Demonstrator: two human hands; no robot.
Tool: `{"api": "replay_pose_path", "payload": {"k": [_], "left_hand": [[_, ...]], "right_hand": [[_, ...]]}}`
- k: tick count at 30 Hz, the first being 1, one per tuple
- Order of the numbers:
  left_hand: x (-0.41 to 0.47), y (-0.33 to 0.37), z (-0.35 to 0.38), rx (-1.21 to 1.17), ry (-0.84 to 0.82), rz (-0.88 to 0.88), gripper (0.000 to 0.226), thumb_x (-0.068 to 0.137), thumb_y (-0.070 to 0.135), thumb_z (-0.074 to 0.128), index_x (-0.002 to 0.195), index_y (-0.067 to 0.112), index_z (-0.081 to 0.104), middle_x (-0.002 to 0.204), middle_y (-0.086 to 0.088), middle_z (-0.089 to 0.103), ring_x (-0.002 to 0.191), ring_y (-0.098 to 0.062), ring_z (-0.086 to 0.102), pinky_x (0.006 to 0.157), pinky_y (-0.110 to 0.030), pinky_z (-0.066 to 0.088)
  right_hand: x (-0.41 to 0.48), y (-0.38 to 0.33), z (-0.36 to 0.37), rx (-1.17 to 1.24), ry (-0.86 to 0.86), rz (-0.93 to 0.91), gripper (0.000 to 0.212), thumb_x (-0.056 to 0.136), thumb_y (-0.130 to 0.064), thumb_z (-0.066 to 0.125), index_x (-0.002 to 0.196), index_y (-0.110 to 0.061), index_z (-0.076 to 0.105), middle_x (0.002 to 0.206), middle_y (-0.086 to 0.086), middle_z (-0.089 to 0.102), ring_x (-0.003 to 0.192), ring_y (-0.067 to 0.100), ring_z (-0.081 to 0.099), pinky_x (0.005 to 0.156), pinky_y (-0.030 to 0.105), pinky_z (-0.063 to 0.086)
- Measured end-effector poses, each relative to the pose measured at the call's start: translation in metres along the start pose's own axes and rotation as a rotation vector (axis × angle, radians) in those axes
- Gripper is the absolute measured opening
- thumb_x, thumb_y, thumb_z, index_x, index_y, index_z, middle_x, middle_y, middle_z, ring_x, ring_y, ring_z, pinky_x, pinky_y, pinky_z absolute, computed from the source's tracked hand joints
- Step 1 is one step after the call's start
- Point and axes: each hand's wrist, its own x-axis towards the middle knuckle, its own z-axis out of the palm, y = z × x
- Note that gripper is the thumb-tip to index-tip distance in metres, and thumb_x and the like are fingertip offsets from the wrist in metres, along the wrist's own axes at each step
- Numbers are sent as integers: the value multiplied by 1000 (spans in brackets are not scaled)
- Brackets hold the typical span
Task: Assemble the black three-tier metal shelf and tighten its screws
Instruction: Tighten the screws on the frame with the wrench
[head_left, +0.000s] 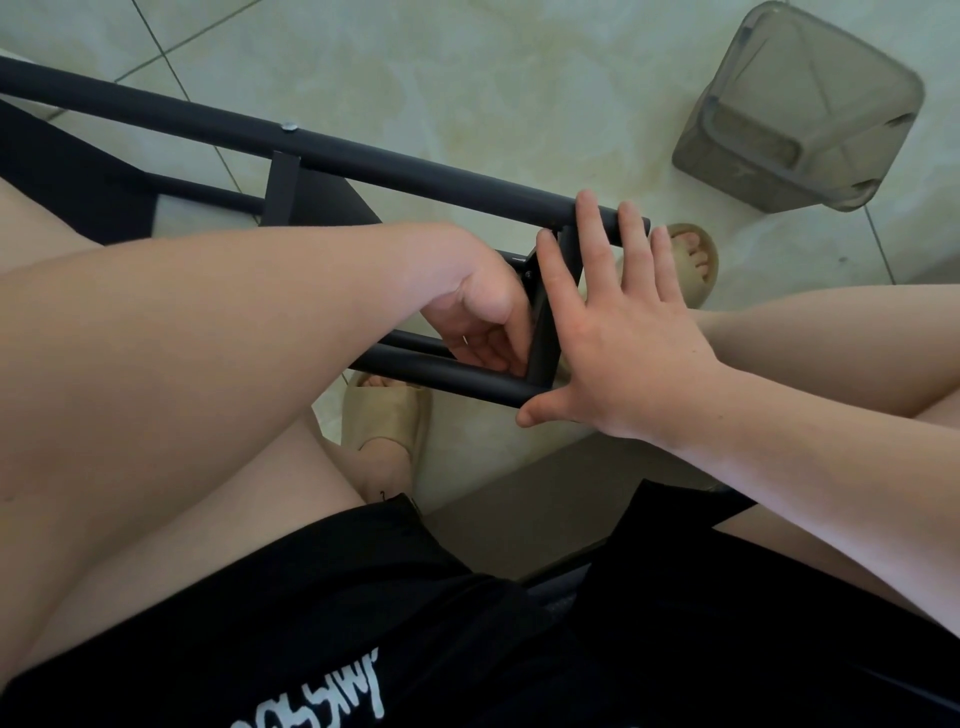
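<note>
R hand (618, 322) lies flat & wide open against the near end of the black shelf frame (395, 171): straight fingers (592, 223) spread over the end of the top tube (156, 111) and the end crosspiece (545, 332), thumb out sideways just beside the end of the lower tube (452, 376). It grips nothing, only presses. L hand (483, 312) reaches in betw. the two tubes just left of the crosspiece, wrist bent, fingers curled inward. A small glint shows at the fingers, but can't tell whether they pinch anything or what. Frame lies on its side across the person's knees & the tiled floor (467, 67), tubes running up-left out of view. One silver screw head (289, 126) sits on the top tube, w/ a flat bracket just below it. Beige slippers (387, 415) under the frame, one each side of its near end. Grey see-through plastic container (800, 109) lies tipped on the floor, upper R, well apart from the frame. Black garment w/ white lettering (311, 649) fills the bottom edge.
</note>
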Motion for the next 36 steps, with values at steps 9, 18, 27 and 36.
{"api": "replay_pose_path", "payload": {"k": [9,18,27,36], "left_hand": [[1,-4,1,-19,-24,4,17,92,13,63,108,10,69,95,-3,66,80,-15,62,80,-30,49],[-1,-1,-1,-46,-18,6,18,92,4,59,108,10,66,88,-3,66,77,-14,60,80,-30,49],[0,-2,1,33,39,-2,28,93,11,63,121,10,67,98,-2,67,86,-15,61,87,-32,48],[-1,-3,3,-30,10,30,17,90,11,65,105,12,71,94,-2,70,87,-17,64,87,-33,48]], "right_hand": [[0,-1,1,-9,15,5,150,56,-89,67,160,-12,-8,162,25,-27,149,52,-16,121,62,-7],[0,-1,0,-3,14,3,149,57,-88,67,160,-13,-10,161,24,-28,149,51,-17,121,62,-7],[0,-2,0,6,9,7,149,57,-88,67,160,-13,-11,161,23,-29,149,51,-19,121,61,-8],[0,-4,-4,13,20,3,149,53,-83,76,160,-11,2,163,24,-19,150,53,-11,122,58,-3]]}}
